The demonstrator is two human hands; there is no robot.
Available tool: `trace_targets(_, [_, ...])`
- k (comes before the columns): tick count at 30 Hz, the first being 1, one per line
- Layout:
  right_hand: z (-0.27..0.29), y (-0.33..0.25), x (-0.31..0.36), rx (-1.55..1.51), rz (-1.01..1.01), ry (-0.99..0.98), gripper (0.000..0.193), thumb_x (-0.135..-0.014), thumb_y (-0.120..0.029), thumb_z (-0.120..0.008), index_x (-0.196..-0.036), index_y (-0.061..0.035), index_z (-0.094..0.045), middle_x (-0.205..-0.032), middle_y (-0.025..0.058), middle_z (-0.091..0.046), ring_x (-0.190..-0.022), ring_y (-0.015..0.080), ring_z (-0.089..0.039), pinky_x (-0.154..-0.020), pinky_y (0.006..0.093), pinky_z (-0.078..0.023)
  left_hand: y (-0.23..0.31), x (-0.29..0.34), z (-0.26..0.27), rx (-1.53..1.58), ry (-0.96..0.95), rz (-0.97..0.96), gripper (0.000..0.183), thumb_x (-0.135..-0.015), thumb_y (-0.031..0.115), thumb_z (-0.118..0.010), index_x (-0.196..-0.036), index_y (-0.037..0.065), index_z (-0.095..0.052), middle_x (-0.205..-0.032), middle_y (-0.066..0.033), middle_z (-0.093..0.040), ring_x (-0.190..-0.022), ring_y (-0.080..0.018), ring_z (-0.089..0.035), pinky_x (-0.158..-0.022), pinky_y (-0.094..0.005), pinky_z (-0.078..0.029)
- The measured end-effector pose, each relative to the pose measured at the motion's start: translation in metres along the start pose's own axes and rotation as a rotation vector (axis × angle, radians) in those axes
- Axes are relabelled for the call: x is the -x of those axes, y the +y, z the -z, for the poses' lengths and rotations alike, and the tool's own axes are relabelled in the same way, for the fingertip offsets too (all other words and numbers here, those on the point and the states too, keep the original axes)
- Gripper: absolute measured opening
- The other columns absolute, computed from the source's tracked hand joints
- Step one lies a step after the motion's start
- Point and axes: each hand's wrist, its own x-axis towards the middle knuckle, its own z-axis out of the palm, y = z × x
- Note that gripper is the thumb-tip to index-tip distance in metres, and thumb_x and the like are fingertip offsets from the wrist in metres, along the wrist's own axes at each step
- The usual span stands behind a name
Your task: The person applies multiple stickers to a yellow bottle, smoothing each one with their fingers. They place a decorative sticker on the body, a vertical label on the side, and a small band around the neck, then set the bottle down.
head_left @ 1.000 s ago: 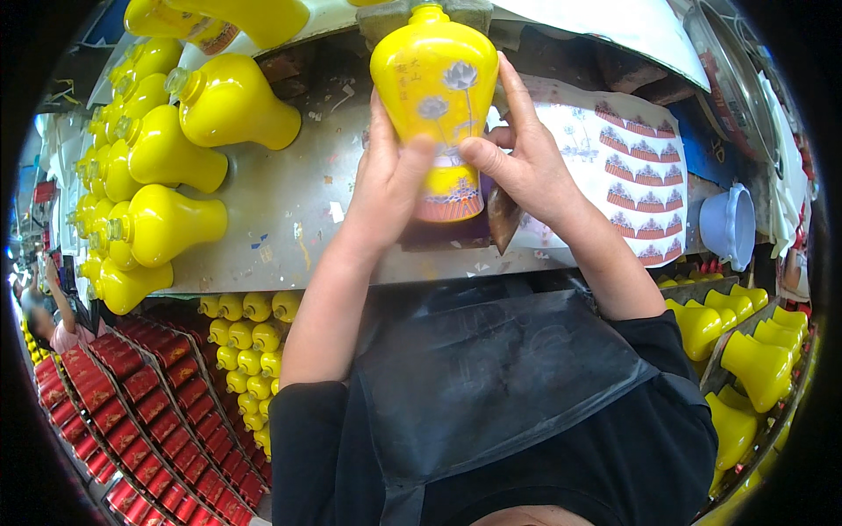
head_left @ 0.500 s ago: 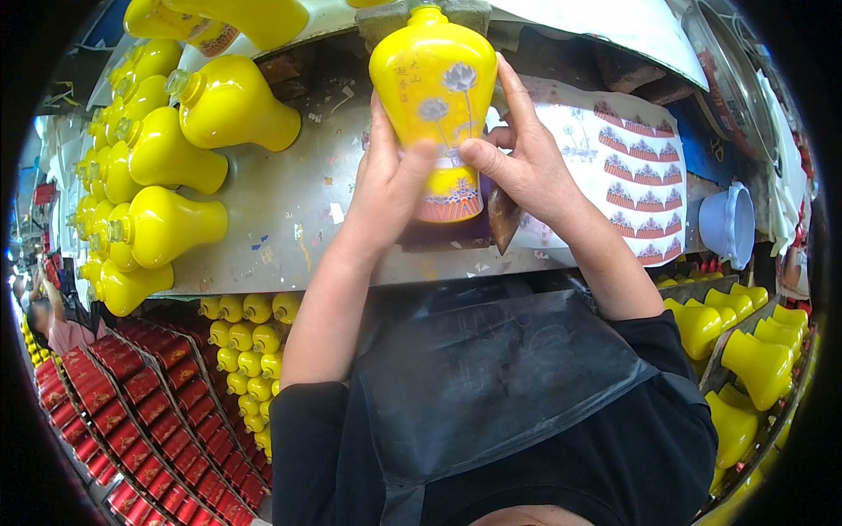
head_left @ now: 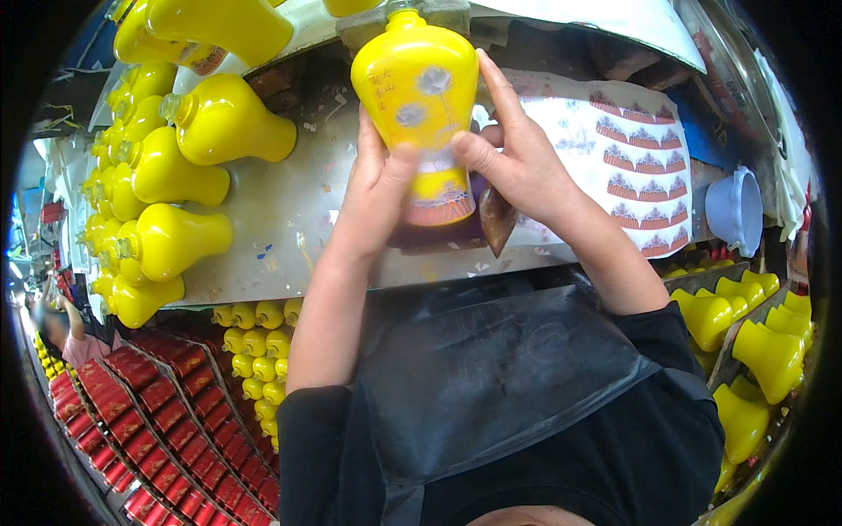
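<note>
A glossy yellow vase-shaped bottle (head_left: 412, 66) lies between my hands above the metal bench, its neck pointing away. Grey lotus flowers, small lettering and a patterned orange-red band near its base decorate the side I see. My left hand (head_left: 377, 180) holds its left side, the slightly blurred thumb on the narrow lower part. Along the opposite side, my right hand (head_left: 526, 167) has its fingers, with the thumb pressing the front near the waist. Beside the base is a brown pointed piece (head_left: 497, 225). Under my right wrist spreads a white sheet (head_left: 583, 149) of printed band and flower designs.
Several yellow bottles (head_left: 232, 123) lie on the left of the metal bench (head_left: 263, 210). A pale blue bucket (head_left: 735, 210) stands at right. Racks of yellow bottles (head_left: 772, 355) and stacked red boxes (head_left: 167, 412) flank me. Another person (head_left: 83, 337) is at far left.
The bottle and both hands have shifted a little left over the bench, and the bottle leans slightly more. Both hands keep their hold. The whole view has also turned slightly.
</note>
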Motion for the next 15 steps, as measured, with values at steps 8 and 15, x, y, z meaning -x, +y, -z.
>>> trace_targets(8, [0.0030, 0.0004, 0.0013, 0.084, 0.019, 0.006, 0.086, -0.101, -0.034, -0.068, -0.167, -0.0128, -0.017, -0.141, 0.0213, -0.058, -0.092, 0.0183, -0.073, -0.081, 0.0328, -0.063, 0.0022, 0.0014, 0.0031, 0.012, -0.024, 0.041, 0.079, -0.106, 0.042, -0.058, -0.164, 0.008, -0.016, -0.155, -0.0131, -0.042, -0.143, -0.0250, -0.043, -0.119, -0.0402, -0.036])
trace_targets(15, [0.0006, 0.0024, 0.0011, 0.123, 0.054, 0.037, 0.088, -0.098, -0.032, -0.070, -0.167, -0.0132, -0.019, -0.141, 0.0220, -0.058, -0.090, 0.0179, -0.072, -0.078, 0.0339, -0.063, 0.0002, 0.0011, 0.0022, 0.000, -0.025, 0.038, 0.081, -0.106, 0.043, -0.057, -0.165, 0.009, -0.012, -0.154, -0.0139, -0.043, -0.143, -0.0258, -0.044, -0.119, -0.0418, -0.038])
